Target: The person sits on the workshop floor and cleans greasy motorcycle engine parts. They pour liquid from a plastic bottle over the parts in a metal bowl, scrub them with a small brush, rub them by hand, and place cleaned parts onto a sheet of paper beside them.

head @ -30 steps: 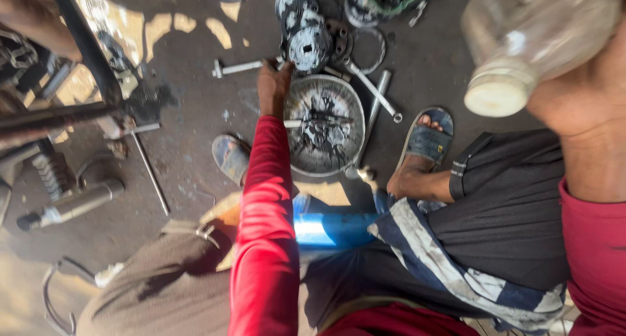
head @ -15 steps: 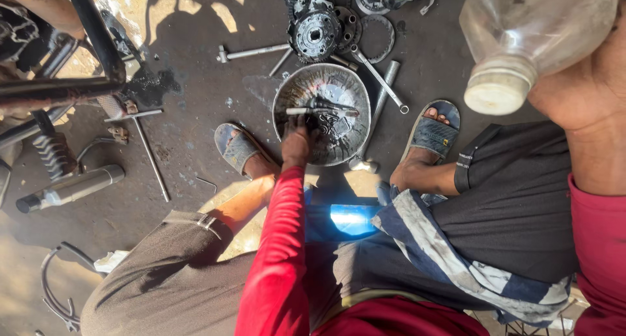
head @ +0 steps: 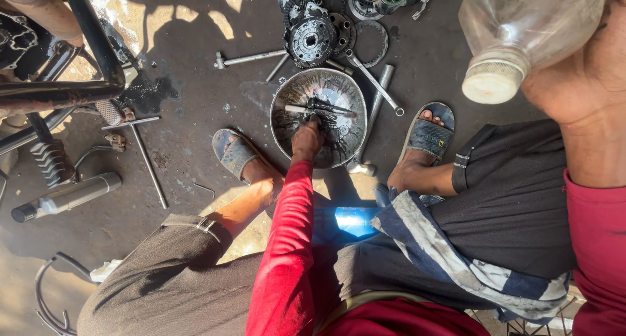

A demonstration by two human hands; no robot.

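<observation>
My left hand (head: 306, 137), at the end of a red sleeve, reaches down into a round metal bowl (head: 282, 104) on the oily ground between my feet. Its fingers rest on dark small parts and a thin metal shaft (head: 323, 109) lying in the bowl; whether they grip anything is hidden. My right hand (head: 583, 75) is raised close to the camera at the top right. It holds a clear plastic bottle (head: 521, 23) on its side, white cap (head: 493, 83) pointing down-left.
Clutch plates and round engine parts (head: 313, 39) lie beyond the bowl with long wrenches (head: 251, 59). A T-handle wrench (head: 145, 156), a shock absorber (head: 65, 196) and a motorcycle frame (head: 59, 91) stand at the left. My sandalled feet (head: 235, 153) (head: 427, 134) flank the bowl.
My left hand pulled back from the ground beyond the bowl and came down into the bowl. The bottle stays raised in my right hand.
</observation>
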